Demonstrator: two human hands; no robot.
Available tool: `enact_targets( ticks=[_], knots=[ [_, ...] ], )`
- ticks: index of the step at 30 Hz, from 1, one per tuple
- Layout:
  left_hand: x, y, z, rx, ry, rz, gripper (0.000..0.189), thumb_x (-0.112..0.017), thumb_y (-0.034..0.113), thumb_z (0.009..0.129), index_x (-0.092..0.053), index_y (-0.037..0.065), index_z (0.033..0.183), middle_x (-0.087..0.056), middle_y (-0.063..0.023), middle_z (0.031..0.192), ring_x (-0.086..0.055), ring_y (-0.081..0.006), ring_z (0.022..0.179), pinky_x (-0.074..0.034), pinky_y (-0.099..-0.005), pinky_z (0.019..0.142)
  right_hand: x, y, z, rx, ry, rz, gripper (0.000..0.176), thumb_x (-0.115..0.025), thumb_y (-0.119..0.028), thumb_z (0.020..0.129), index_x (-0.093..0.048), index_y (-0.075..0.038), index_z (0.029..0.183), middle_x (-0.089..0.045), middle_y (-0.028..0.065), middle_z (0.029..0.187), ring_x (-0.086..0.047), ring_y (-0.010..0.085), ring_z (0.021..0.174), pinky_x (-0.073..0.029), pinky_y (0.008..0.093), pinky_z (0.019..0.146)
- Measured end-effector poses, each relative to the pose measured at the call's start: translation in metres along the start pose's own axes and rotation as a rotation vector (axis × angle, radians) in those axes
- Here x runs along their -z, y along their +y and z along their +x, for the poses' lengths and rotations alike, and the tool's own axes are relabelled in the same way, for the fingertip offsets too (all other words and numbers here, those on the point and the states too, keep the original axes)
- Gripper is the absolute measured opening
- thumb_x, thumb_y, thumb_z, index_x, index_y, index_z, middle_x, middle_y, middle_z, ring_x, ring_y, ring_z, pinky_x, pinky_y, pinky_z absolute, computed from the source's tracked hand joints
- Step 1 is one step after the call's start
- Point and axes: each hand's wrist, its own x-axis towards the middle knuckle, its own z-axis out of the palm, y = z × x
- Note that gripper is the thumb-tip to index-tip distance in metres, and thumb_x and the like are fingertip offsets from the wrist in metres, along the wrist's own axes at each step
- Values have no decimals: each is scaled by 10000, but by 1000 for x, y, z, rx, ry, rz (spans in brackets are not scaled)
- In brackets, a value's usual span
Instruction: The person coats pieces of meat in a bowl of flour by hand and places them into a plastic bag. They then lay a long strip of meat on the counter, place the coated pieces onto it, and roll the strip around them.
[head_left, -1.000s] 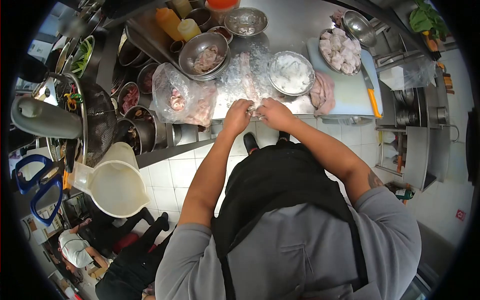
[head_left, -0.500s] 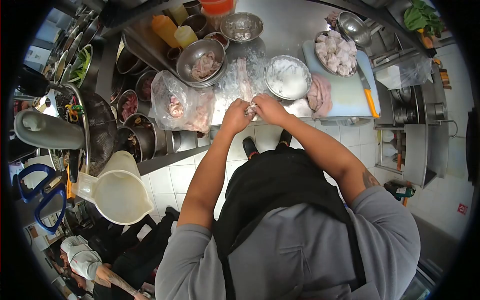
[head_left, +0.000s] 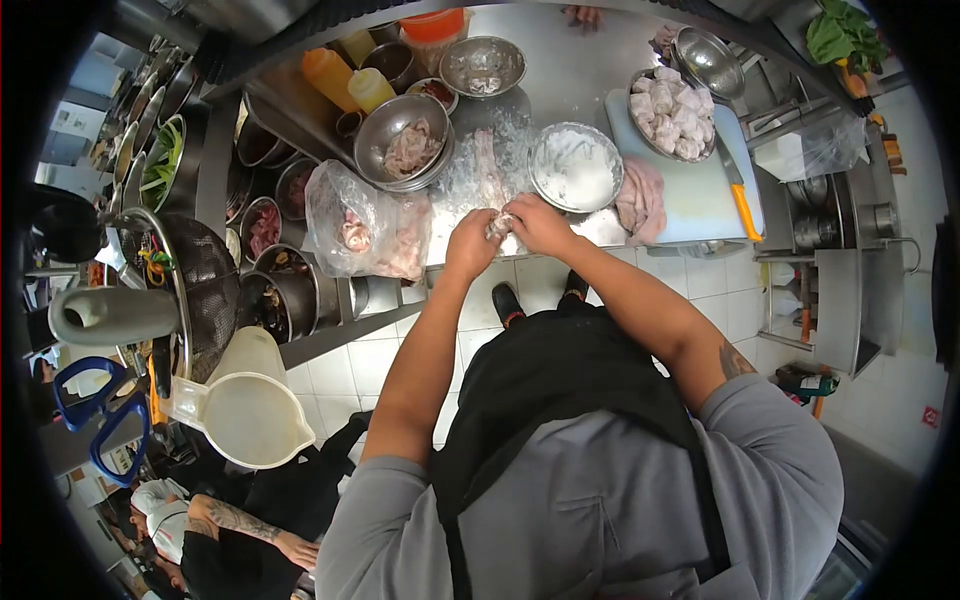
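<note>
At the counter's front edge, the fingers of my left hand and my right hand close together round a small floured piece of meat. Just beyond them a pale floured strip of meat lies on the flour-dusted steel. A metal bowl of white flour stands beyond my right hand. To the left are a metal bowl with raw meat pieces and a clear plastic bag of meat. At the right, a bowl holds several white-coated lumps.
A cutting board carries an orange-handled knife; a crumpled cloth lies beside it. At left are a plastic jug, blue-handled scissors and steel containers. Another person's arm shows lower left, another hand at the far edge.
The view has shifted slightly. My fingers have shifted a little round the meat piece. Another person's hand has appeared at the counter's far edge, and the co-worker at lower left has moved an arm.
</note>
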Motion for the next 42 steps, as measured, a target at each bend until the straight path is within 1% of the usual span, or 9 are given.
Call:
enact_targets(
  ticks=[5,11,14,24,30,33,37,41,42],
  knots=[
    [-9,-23,21,139,-22,2,251,-648,128,843,-693,43,1075,-680,-171,1048,-640,-384,973,-502,-439,871,0,2,0,-15,13,0,333,-590,-80,851,-609,-15,1178,-606,191,1018,-567,385,1048,-463,452,919],
    [-3,-12,-4,37,288,28,289,-631,134,855,-633,18,1120,-638,-185,1132,-601,-373,1035,-483,-441,898,6,2,3,-69,-108,-12,404,-605,-82,846,-586,-8,1242,-563,224,1145,-547,394,1101,-458,447,942],
    [-6,1,-14,-251,95,265,361,-660,108,831,-592,12,1172,-618,-190,1151,-567,-377,1090,-454,-433,963,8,-2,1,-76,-113,-21,410,-611,-88,841,-582,9,1239,-554,231,1153,-540,396,1096,-454,449,946],
    [-13,-9,4,-233,0,222,392,-688,78,751,-600,-21,1120,-620,-204,1021,-574,-387,984,-462,-457,923,16,-4,13,0,-271,-139,263,-613,-145,800,-605,23,1002,-573,229,1039,-539,388,1043,-446,458,930],
    [-2,-10,20,-87,-243,163,362,-704,167,741,-667,-1,1060,-621,-203,1002,-584,-375,1035,-474,-441,923,17,0,8,17,-318,-141,288,-625,-170,809,-604,8,1035,-580,212,1061,-555,383,1075,-453,460,943],
    [5,-11,37,-64,-282,241,381,-714,224,750,-701,32,1079,-662,-201,1036,-623,-364,1011,-494,-428,903,14,-16,-5,-61,6,-13,304,-602,-158,848,-591,-16,1117,-566,201,1107,-556,374,1096,-463,453,943],
    [15,-18,61,164,-422,102,455,-751,236,733,-691,24,1131,-709,-205,1058,-682,-366,925,-531,-425,849,8,-12,0,-58,-35,-48,299,-559,-136,898,-575,-29,1177,-553,195,1131,-561,371,1077,-470,454,929],
    [18,-5,35,19,46,95,462,-745,143,736,-634,16,1166,-653,-190,1134,-617,-374,1049,-491,-427,914,0,-7,18,-120,7,-79,259,-536,-133,915,-602,-22,1139,-550,223,1107,-564,388,1054,-467,463,924],
    [15,-4,30,-50,30,126,453,-749,135,732,-630,23,1154,-641,-182,1140,-599,-372,1066,-479,-426,931,-2,-5,20,-135,15,-75,251,-534,-134,916,-610,-22,1127,-549,230,1100,-564,393,1049,-467,465,923]
  ],
)
